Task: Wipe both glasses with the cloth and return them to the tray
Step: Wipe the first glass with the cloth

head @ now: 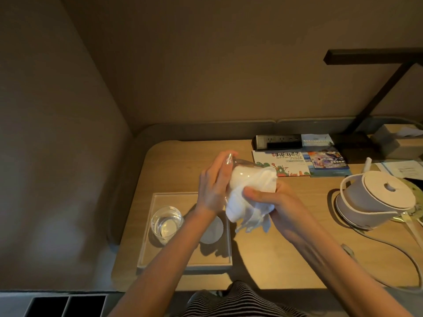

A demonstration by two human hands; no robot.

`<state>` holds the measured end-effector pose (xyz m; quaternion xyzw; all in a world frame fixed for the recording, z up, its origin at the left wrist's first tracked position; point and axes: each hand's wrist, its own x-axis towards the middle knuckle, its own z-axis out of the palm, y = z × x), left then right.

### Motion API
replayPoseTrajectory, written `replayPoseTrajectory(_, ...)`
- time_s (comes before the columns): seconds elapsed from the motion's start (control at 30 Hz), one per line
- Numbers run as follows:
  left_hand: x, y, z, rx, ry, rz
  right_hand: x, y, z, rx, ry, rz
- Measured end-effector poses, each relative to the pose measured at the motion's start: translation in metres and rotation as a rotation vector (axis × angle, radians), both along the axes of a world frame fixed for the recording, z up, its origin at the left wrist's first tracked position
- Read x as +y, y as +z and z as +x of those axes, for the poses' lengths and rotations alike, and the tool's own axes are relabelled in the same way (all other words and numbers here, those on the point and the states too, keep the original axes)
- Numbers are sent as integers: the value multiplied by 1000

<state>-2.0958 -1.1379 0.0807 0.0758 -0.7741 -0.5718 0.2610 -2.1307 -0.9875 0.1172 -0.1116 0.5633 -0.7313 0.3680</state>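
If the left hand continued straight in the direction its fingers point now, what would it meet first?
The left hand, holding the glass, points up and away toward the back of the desk. That stretch looks bare, so probably the grey back edge first; depth is unclear.

Tray [146, 252]: glass [166, 221] at left, coaster [211, 229] right; front bare. Kettle [375, 197], cord [389, 245] block desk's right.

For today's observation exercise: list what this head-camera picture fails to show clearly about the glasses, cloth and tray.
- Held glass, head view: mostly hidden by the white cloth and left hand.
- Round coaster-like disc on the tray: half covered by the left forearm.
- Right hand: fingertips buried in cloth.
- Tray glass: cleanliness untellable.
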Motion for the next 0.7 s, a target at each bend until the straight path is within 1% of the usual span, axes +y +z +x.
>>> replayPoseTrajectory(0.07,-5,1,1,-162,-59,26,0,3,2,144,-61,57)
replayPoseTrajectory(0.13,-10,1,7,-347,-132,152,2,5,-1,445,-156,209)
replayPoseTrajectory(0.2,-9,6,10,-474,-198,330,7,3,-5,775,-180,371)
replayPoseTrajectory(0.23,-6,11,10,-512,-216,396,8,2,-6,903,-148,390)
replayPoseTrajectory(0.3,3,21,7,-528,-240,438,9,-5,-5,1111,-80,404)
replayPoseTrajectory(0.33,8,25,7,-506,-230,434,8,-8,-4,1149,-63,414)
replayPoseTrajectory(0.37,11,23,7,-480,-196,429,8,-10,-3,1145,-47,428)
replayPoseTrajectory(0.43,15,18,9,-457,-118,387,6,-8,-1,1068,-17,446)
replayPoseTrajectory(0.47,17,16,10,-453,-83,338,6,-7,2,945,8,407)
replayPoseTrajectory(0.5,18,13,12,-425,-57,254,8,-4,3,750,30,321)
replayPoseTrajectory(0.57,15,10,13,-303,4,19,10,2,4,288,60,80)
replayPoseTrajectory(0.6,13,9,12,-254,21,-78,11,3,3,103,60,-16)
replayPoseTrajectory(0.67,5,7,9,-218,32,-198,10,3,1,-170,33,-177)
replayPoseTrajectory(0.7,1,3,7,-232,13,-242,9,2,-1,-262,0,-233)
